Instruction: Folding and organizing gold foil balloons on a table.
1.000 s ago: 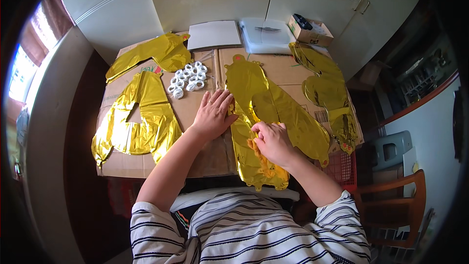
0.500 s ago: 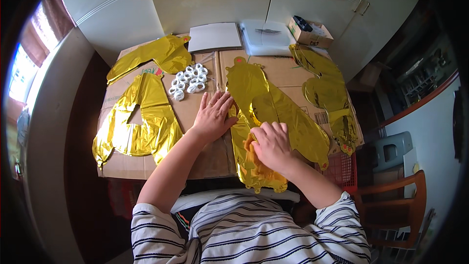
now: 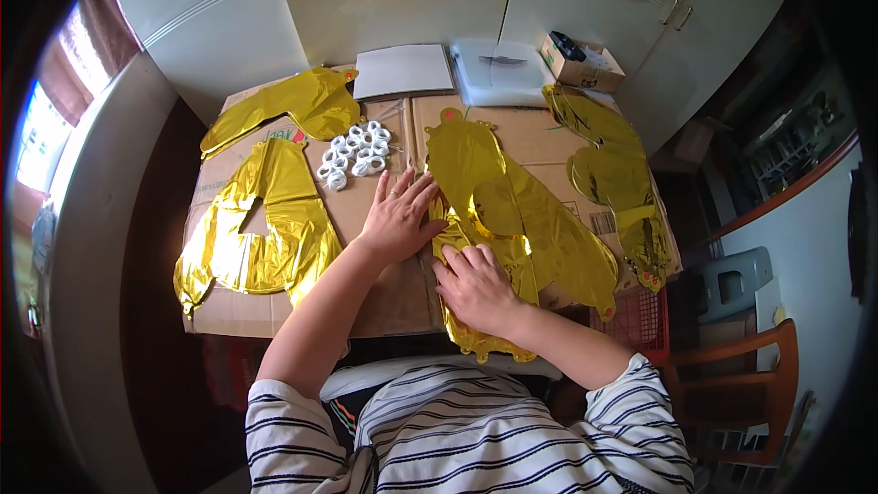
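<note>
A flat gold foil balloon [image 3: 476,160] lies on cardboard before me, with a small tab at its far tip and its near end over the table edge. My left hand [image 3: 398,215] rests flat, fingers stretched out, across its left edge and the cardboard. On the near part of that balloon lies my right hand [image 3: 477,288]. Its fingers are bent and close together, and whatever lies under the palm is hidden. A gold foil letter A balloon [image 3: 306,238] is spread to the left.
Another gold balloon [image 3: 315,101] lies far left, and a curvy one [image 3: 617,174] on the right. White ribbon rolls [image 3: 355,151] sit near the middle. Behind are white sheets [image 3: 402,73], a clear plastic packet [image 3: 498,78] and a small box [image 3: 585,69]. A wooden chair [image 3: 786,357] stands right.
My right hand has moved left and a little nearer to me over the foil. The orange patch seen beside it before is out of sight. My left hand stays put.
</note>
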`<action>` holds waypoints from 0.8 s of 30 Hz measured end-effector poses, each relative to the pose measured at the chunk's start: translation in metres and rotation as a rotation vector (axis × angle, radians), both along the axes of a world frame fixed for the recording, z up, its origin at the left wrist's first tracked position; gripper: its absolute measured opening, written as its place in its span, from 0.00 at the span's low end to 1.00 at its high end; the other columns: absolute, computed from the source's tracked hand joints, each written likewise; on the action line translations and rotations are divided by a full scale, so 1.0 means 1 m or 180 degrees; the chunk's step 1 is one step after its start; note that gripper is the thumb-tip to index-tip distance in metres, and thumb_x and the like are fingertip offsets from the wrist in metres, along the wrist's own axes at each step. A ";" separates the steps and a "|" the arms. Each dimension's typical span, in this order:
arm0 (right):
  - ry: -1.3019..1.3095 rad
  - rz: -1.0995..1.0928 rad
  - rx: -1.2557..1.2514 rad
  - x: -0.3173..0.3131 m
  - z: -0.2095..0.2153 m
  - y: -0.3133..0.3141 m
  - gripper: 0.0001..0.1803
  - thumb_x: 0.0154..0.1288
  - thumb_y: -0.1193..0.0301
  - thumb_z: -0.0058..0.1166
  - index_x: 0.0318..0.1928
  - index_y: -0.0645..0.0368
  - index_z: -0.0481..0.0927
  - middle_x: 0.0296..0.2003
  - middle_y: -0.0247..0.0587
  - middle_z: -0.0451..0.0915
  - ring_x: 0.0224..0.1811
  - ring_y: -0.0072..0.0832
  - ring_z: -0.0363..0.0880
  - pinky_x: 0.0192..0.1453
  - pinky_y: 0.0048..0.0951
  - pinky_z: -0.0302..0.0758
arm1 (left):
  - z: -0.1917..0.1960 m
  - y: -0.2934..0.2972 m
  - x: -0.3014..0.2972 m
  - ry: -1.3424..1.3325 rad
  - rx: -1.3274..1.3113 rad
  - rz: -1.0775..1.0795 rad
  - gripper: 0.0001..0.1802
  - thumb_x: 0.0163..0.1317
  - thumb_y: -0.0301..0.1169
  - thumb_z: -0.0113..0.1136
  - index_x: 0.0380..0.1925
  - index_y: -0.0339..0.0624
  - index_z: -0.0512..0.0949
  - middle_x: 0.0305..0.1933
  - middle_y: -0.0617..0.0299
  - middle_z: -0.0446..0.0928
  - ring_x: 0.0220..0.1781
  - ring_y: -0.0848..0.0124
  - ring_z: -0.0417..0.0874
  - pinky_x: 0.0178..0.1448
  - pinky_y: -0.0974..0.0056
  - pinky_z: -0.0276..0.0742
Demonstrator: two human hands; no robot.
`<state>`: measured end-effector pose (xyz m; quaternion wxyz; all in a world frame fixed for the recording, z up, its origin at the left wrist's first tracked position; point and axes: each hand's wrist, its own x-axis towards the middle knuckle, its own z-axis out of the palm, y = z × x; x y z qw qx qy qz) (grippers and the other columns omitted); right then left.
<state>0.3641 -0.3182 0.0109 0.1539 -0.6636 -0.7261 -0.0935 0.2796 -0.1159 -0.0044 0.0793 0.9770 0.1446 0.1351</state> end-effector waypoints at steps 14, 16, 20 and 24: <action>0.0005 0.0163 0.0059 0.002 0.000 -0.002 0.23 0.60 0.62 0.62 0.52 0.64 0.81 0.57 0.49 0.78 0.51 0.37 0.73 0.61 0.40 0.67 | 0.011 0.016 0.004 0.0081 0.0056 -0.0192 0.39 0.64 0.56 0.58 0.69 0.47 0.68 0.73 0.56 0.66 0.78 0.53 0.59 0.81 0.40 0.40; -0.0051 0.0217 0.0037 0.001 0.001 -0.005 0.23 0.61 0.63 0.61 0.52 0.65 0.81 0.57 0.49 0.79 0.51 0.36 0.73 0.62 0.40 0.67 | 0.011 0.018 0.004 0.0045 0.0071 -0.0189 0.40 0.64 0.57 0.58 0.69 0.45 0.67 0.73 0.56 0.67 0.78 0.53 0.59 0.81 0.39 0.39; 0.0021 0.0281 0.0057 -0.006 0.005 -0.015 0.23 0.58 0.65 0.63 0.51 0.66 0.81 0.57 0.48 0.78 0.49 0.35 0.72 0.58 0.39 0.67 | 0.007 0.023 0.006 0.0027 0.0231 -0.0238 0.42 0.63 0.59 0.58 0.69 0.44 0.66 0.72 0.56 0.67 0.78 0.53 0.60 0.81 0.39 0.39; 0.0044 0.0309 0.0067 -0.013 0.006 -0.026 0.23 0.58 0.64 0.63 0.50 0.66 0.82 0.56 0.50 0.79 0.49 0.35 0.73 0.58 0.39 0.67 | 0.009 0.025 0.010 0.0080 0.0240 -0.0236 0.44 0.61 0.61 0.59 0.69 0.44 0.66 0.73 0.56 0.67 0.78 0.54 0.60 0.81 0.39 0.40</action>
